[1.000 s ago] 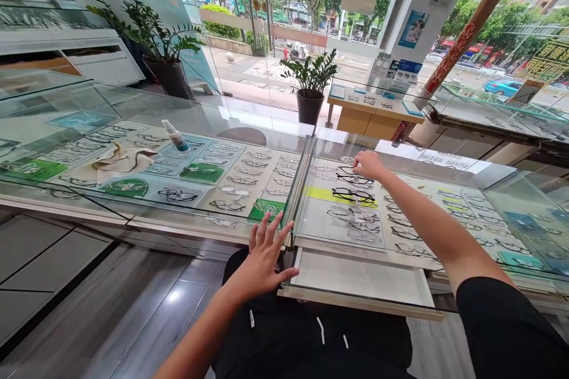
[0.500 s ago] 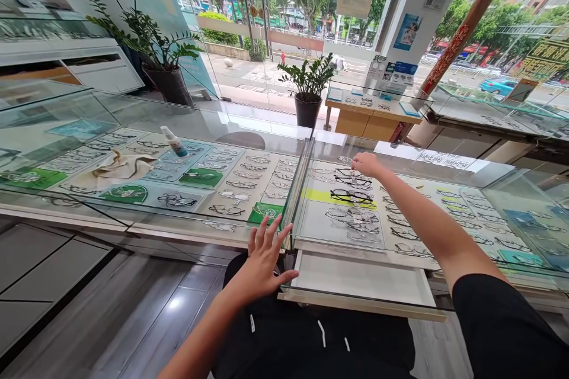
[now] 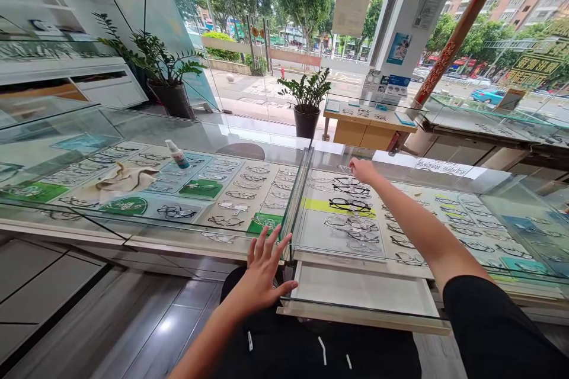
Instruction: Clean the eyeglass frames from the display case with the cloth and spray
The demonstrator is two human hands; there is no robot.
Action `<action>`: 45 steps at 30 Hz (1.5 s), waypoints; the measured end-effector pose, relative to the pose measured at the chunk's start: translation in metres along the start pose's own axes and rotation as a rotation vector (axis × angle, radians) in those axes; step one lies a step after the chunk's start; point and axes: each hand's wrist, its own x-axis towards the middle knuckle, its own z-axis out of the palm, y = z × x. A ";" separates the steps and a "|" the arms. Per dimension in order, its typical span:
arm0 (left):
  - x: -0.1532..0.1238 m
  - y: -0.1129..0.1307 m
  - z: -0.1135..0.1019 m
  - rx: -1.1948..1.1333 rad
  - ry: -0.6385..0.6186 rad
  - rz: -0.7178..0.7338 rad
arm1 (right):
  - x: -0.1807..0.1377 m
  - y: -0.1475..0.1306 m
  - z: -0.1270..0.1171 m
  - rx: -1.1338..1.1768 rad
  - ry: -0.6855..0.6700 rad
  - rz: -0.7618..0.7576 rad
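Observation:
I stand at a glass display case [image 3: 306,148] filled with rows of eyeglasses. My right hand [image 3: 362,170] reaches deep inside the case to the far rows, fingers pinched on a clear-framed pair of glasses [image 3: 344,168]. Black-framed glasses [image 3: 349,205] lie on a yellow-green strip just below that hand. My left hand [image 3: 262,269] hovers with spread fingers in front of the case's near edge, holding nothing. A pulled-out white tray [image 3: 364,293] sits below the case front.
A spray bottle [image 3: 177,153] and a crumpled beige cloth [image 3: 124,177] lie on the left glass top. Potted plants [image 3: 306,100] [image 3: 166,80] stand behind the counter. A wooden table [image 3: 368,124] with small displays is beyond, by the windows.
My right hand has shifted slightly further back over the far row of glasses. The view has tilted a little. My left hand has stayed in place.

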 end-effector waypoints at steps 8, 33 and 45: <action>0.000 0.000 0.001 0.015 0.015 0.007 | -0.008 -0.004 -0.003 0.128 0.050 0.093; 0.005 0.014 -0.015 -0.092 -0.129 -0.073 | -0.266 -0.117 0.088 0.487 -0.564 -0.403; 0.002 0.015 -0.021 -0.048 -0.149 -0.077 | -0.195 -0.144 0.220 0.294 0.046 -0.816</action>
